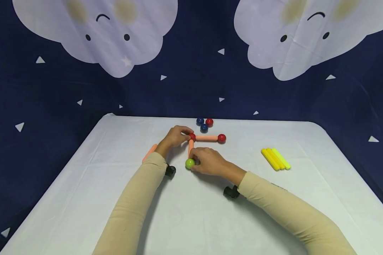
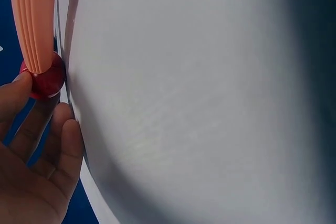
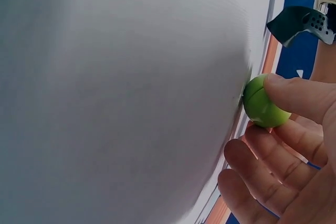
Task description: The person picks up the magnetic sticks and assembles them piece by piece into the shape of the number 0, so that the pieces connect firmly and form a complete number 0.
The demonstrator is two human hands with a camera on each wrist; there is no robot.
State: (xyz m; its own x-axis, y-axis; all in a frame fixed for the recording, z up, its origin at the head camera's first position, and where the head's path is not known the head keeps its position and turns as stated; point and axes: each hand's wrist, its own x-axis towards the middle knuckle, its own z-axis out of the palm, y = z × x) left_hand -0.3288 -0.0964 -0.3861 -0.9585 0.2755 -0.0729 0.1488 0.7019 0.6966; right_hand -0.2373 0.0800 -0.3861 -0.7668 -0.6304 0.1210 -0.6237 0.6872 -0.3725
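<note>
My left hand pinches a red ball at the corner of an L-shaped build. From that ball one salmon-coloured stick runs right to another red ball. A second salmon stick comes toward me, partly covered by the right fingers. At its near end, my right hand holds a lime-green ball between thumb and fingers. The left wrist view shows a ribbed stick meeting the red ball. In the right wrist view the thumb lies on the green ball.
Behind the build sit two blue balls and a loose red ball. Yellow sticks lie side by side on the right. Another salmon stick is partly hidden by the left forearm. A white cloth covers the table.
</note>
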